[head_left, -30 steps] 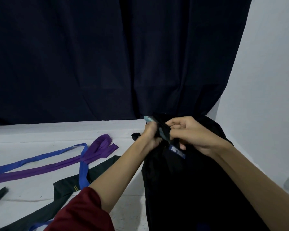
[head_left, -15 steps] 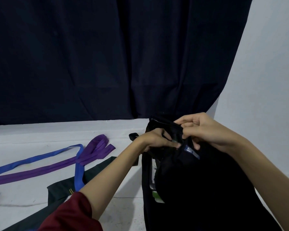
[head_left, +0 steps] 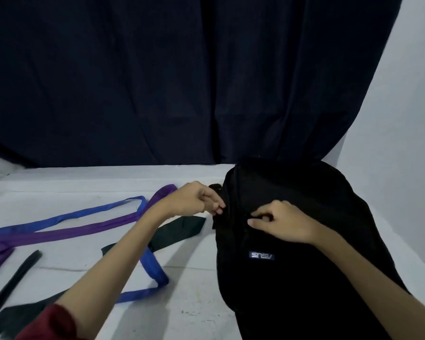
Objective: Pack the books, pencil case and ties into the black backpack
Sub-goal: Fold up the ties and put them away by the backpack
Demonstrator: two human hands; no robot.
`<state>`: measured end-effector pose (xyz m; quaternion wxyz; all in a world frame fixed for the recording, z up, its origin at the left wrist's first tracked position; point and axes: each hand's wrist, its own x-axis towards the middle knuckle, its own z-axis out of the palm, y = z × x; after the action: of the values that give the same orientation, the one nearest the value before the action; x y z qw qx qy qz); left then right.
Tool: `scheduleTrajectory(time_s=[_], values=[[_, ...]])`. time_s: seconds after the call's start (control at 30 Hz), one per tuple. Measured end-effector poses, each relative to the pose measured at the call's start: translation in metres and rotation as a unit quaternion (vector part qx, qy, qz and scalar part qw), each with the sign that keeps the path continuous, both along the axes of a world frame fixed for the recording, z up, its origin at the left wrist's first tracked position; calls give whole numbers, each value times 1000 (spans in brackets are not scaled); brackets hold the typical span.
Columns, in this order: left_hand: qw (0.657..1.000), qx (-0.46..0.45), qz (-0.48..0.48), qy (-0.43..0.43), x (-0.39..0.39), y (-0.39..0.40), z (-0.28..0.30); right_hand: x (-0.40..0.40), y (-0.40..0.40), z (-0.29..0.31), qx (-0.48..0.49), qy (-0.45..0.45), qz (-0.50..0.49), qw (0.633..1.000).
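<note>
— Lying left of the black backpack (head_left: 304,241) on the counter (head_left: 194,310)?
— Blue tie (head_left: 142,241), purple tie (head_left: 59,235), dark tie (head_left: 179,229).
— Fingers?
— Left hand (head_left: 194,200) and right hand (head_left: 280,222) both pinch the backpack's fabric.

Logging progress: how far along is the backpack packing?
Done: cannot tell, backpack contents are hidden. In hand: left hand and right hand pinch its front fabric. Left: blue tie, purple tie and dark tie lie on the table.

Black backpack (head_left: 304,241); purple tie (head_left: 71,233); blue tie (head_left: 84,212)
</note>
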<state>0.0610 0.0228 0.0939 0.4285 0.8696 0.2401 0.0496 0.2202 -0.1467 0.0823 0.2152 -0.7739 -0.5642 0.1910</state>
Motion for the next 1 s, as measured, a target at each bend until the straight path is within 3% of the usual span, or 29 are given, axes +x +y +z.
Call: scheduleTrajectory(time_s=[0.13, 0.2, 0.27, 0.37, 0.47, 0.57, 0.7, 0.87, 0.93, 1.0], values=[[997, 5, 83, -11, -54, 14, -18, -16, 2, -3, -38, -117, -31, 992], [993, 42, 106, 17, -78, 24, -30, -26, 8, 6, 20, -189, -64, 980], [979, 134, 124, 90, -103, 38, -46, -44, 20, 12, 113, -214, -82, 967], [947, 198, 155, 201, -142, 55, -68, -81, 49, 10, 167, -110, -39, 979], [939, 178, 158, 248, -177, 56, -78, -124, 85, -14, 114, -11, 71, 991], [965, 131, 111, 199, -203, 42, -80, -165, 107, -42, -52, 48, 208, 976], [980, 112, 28, 165, -219, 26, -95, -185, 123, -79, -224, -62, 231, 945], [983, 149, 10, 102, -221, 33, -119, -185, 127, -91, -173, -76, 169, 967], [988, 143, 34, 46, -220, 39, -115, -182, 126, -81, -127, -3, 147, 981], [989, 139, 48, -19, -216, 49, -106, -183, 125, -60, -61, 137, 132, 980]])
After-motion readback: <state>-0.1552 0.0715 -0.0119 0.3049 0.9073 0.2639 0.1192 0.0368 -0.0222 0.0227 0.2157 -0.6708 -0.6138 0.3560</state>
